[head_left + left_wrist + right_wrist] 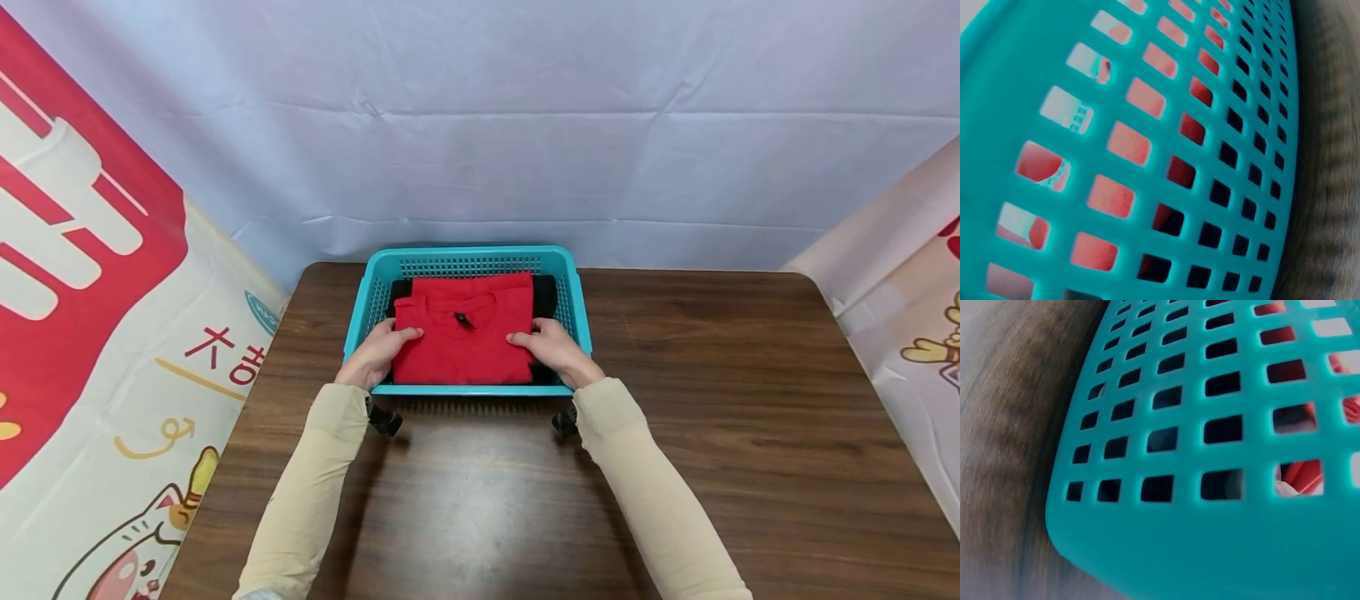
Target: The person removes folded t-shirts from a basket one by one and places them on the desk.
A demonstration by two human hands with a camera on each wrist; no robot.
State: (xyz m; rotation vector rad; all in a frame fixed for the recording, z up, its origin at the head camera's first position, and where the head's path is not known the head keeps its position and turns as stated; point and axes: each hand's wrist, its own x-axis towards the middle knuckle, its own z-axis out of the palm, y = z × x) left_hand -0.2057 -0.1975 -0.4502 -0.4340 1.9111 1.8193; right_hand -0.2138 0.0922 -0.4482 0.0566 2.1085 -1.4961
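Note:
A folded red T-shirt (463,354), its neckline and dark label facing up, lies in a turquoise plastic basket (472,390). My left hand (379,350) grips the shirt's left side, thumb on top and the other fingers hidden below. On the opposite side my right hand (557,347) holds it the same way. Beneath and behind it are another red fold (472,286) and black cloth (545,296). Both wrist views are mostly filled by the perforated basket wall (1141,147), with red and black cloth showing through the holes.
The basket stands at the back edge of a dark wooden table (697,417). A pale curtain (480,167) hangs right behind it. Printed cloth (90,333) hangs along the left side, and another patterned sheet (907,333) is at the right.

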